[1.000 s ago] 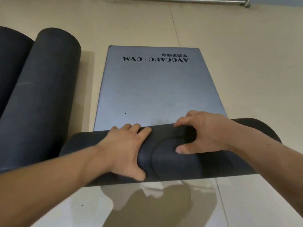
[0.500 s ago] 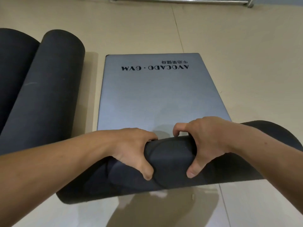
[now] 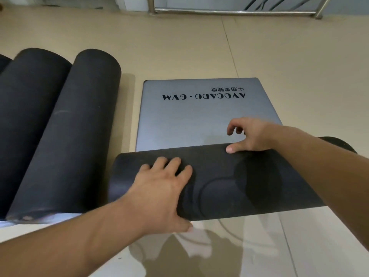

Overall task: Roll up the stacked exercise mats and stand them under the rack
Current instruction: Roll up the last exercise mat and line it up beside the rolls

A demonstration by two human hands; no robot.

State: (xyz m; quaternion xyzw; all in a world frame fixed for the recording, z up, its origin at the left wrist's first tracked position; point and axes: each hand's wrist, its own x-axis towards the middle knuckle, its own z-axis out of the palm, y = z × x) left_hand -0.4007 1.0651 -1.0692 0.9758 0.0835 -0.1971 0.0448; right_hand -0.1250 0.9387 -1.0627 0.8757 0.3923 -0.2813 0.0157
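Left hand and right hand rest on the partly rolled mat.

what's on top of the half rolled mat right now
The left hand lies flat on the roll, fingers spread. The right hand rests its thumb on the far edge, fingers curled over the flat grey part. The right forearm covers much of the roll's right end.

Floor: smooth beige floor with thin seams, glossy at the near edge.
Centre: grey rectangular foam mat printed "AVOCADO · GYM", far end flat, near end wound into a black roll.
Left: black rolled-up foam mat on its side, near the grey mat; second black rolled mat touching it.
Far edge: silver metal rack frame.
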